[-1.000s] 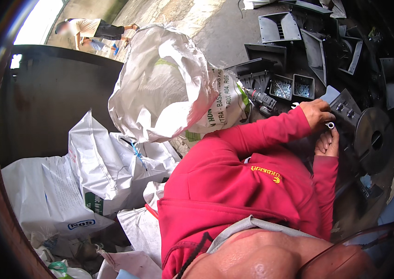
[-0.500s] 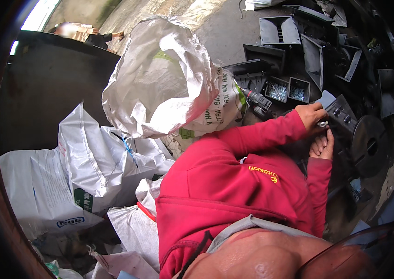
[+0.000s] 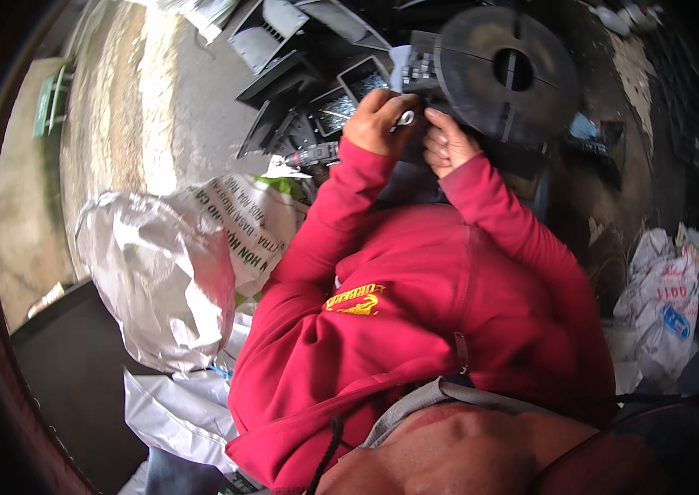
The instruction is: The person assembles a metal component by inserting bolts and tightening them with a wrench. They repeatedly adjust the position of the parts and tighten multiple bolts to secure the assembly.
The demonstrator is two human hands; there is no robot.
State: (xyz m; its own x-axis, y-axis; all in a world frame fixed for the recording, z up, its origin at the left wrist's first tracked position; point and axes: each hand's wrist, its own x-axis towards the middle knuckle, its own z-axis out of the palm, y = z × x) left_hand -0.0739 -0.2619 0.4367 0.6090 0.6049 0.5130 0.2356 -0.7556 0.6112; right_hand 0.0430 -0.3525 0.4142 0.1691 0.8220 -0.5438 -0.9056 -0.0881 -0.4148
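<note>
The silver ring-ended metal wrench (image 3: 407, 117) is in the left hand (image 3: 377, 122), whose fingers are clamped around it; only its ring end shows clearly. The right hand (image 3: 450, 144) is just beside it, fingers curled in; whether it grips anything I cannot tell. Past the hands are a black part with small raised fittings (image 3: 421, 68) and, to its right, a large black disc with a central hole (image 3: 473, 87). To the left are silver screws (image 3: 338, 112) in a dark rectangular tray, a grey-and-red power drill (image 3: 316, 155), and a crumpled white woven sack (image 3: 160, 272).
</note>
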